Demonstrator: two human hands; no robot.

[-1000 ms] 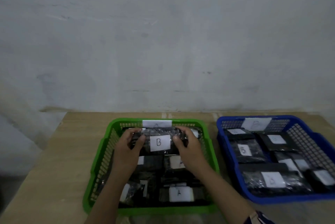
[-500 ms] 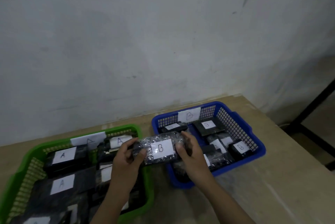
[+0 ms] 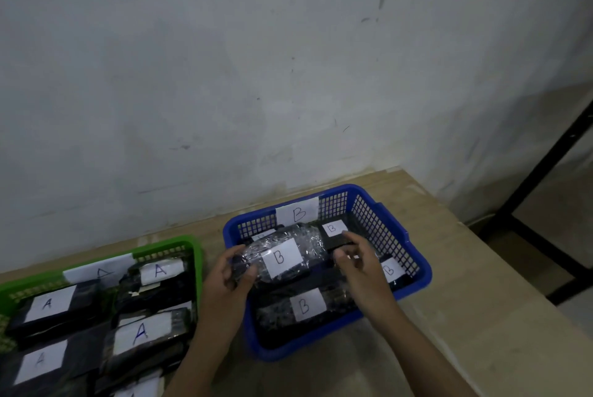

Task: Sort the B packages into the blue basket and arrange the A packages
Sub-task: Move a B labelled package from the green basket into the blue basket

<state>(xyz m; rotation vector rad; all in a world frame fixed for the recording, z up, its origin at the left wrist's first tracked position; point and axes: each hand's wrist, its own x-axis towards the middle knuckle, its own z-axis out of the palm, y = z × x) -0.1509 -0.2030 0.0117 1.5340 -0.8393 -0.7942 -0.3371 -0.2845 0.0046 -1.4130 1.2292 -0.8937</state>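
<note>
Here a B package (image 3: 282,260), a dark block wrapped in clear, crinkled film with a white paper label on top, is held over the blue basket (image 3: 390,229), above the other B packages already lying there. Its left end is gripped by the left hand (image 3: 229,274), thumb on top and fingers curled underneath. The right hand (image 3: 357,263) is seen at the right end with fingers curled, but whether the wrap is actually pinched there cannot be told, since the contact is hidden.

The package is judged to be light and fairly stiff inside, as it is kept level from its ends without sagging. The film looks glossy and is likely slippery and loose, so it may slide or tear if pulled alone; a hold on the short ends, squeezing the block itself, is thought safest. The label is best left untouched so that it stays readable. In the green basket (image 3: 189,244) beside it, the A packages (image 3: 141,332) are seen lying label-up.
</note>
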